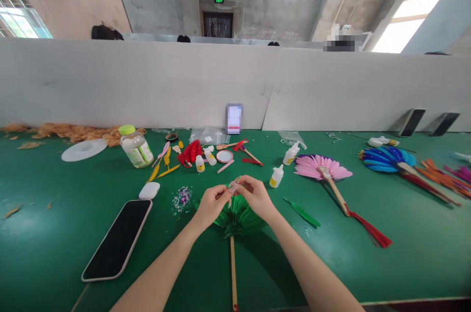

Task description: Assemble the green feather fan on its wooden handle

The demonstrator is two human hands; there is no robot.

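Note:
A green feather fan (239, 219) lies in front of me, its wooden handle (233, 273) pointing toward the near edge. Over its upper part, my left hand (215, 204) and my right hand (255, 196) meet with fingertips pinched together. Something small and pale shows between them, too small to identify. A loose green feather (303, 213) rests to the right of the fan. Purple and white bits (182, 199) are scattered left of my left hand. Two white glue bottles (276, 176) stand beyond my right hand.
At left are a phone (119, 241), a white case (149, 191) and a jar (136, 147). Red feathers (190, 153) and small bottles (199, 164) sit farther back. Pink (324, 169) and blue (386, 158) fans lie right. A white partition (147, 86) crosses behind, with several heads beyond.

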